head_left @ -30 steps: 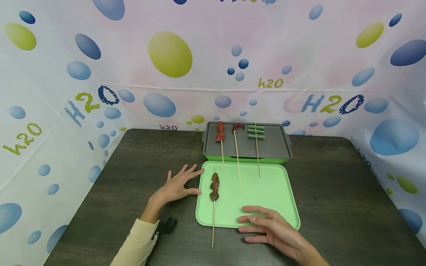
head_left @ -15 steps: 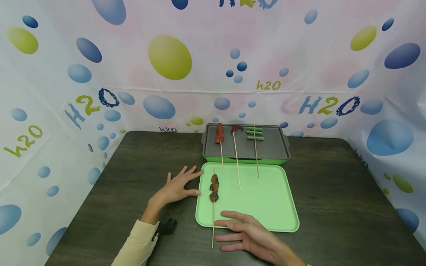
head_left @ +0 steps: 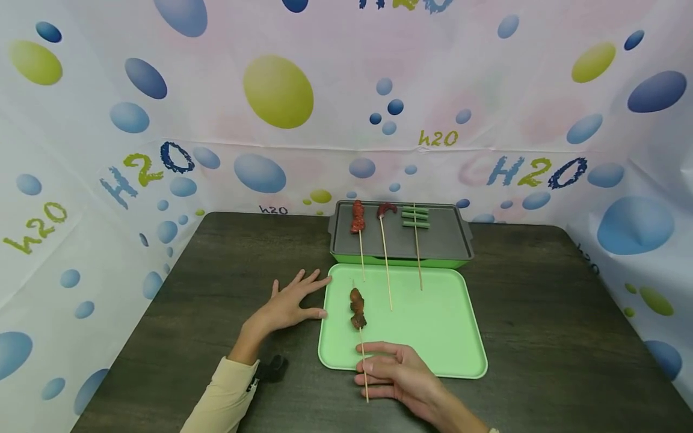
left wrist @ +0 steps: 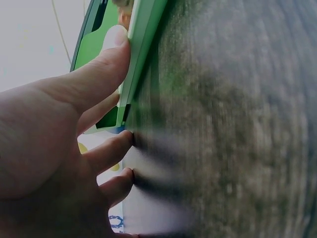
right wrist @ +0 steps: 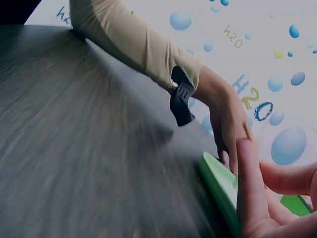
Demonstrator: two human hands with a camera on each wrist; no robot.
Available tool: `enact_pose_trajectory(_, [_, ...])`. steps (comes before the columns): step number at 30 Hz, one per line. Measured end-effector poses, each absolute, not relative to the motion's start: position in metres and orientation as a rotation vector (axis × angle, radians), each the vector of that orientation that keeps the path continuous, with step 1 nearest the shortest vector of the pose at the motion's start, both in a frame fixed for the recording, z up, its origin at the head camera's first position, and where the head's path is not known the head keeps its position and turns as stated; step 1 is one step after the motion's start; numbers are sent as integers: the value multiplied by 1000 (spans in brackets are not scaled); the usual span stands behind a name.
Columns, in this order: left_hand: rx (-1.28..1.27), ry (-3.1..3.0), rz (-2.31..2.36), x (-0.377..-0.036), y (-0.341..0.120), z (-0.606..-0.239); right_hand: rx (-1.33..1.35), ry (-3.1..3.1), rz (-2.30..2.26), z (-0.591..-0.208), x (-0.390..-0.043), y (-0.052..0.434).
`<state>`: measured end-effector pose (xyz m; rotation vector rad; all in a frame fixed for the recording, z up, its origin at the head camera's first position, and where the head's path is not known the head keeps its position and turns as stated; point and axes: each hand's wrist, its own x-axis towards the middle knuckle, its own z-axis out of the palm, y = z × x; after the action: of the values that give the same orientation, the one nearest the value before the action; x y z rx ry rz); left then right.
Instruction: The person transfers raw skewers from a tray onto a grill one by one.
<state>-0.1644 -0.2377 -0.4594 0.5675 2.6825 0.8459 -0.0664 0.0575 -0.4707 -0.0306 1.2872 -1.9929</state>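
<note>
Brown meat chunks sit on a skewer (head_left: 357,308) over the left part of a light green tray (head_left: 422,331) in the head view. My right hand (head_left: 397,374) pinches the lower part of its stick near the tray's front edge, thumb against fingers. The stick leans slightly, and whether its meat touches the tray cannot be told. My left hand (head_left: 284,308) rests on the table with fingers spread, thumb and one fingertip at the tray's left rim. In the left wrist view the thumb (left wrist: 116,39) lies against that rim. The right wrist view does not show the skewer clearly.
Behind the tray stands a grill (head_left: 444,234) with a grey plate and green base. On it lie a red meat skewer (head_left: 358,218), a curled dark red skewer (head_left: 387,208) and a green vegetable skewer (head_left: 415,218), sticks reaching over the tray. A patterned sheet hangs behind.
My right hand has moved left to the brown meat skewer and taken hold of its stick. The skewer has shifted a little right and tilted. My left hand has stayed in place.
</note>
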Motion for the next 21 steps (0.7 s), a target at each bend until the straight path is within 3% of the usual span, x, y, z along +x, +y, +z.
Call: enact_pose_trajectory(21, [564,2674,873,-162,-237,-457,155,1759,-1996,-466,-46,180])
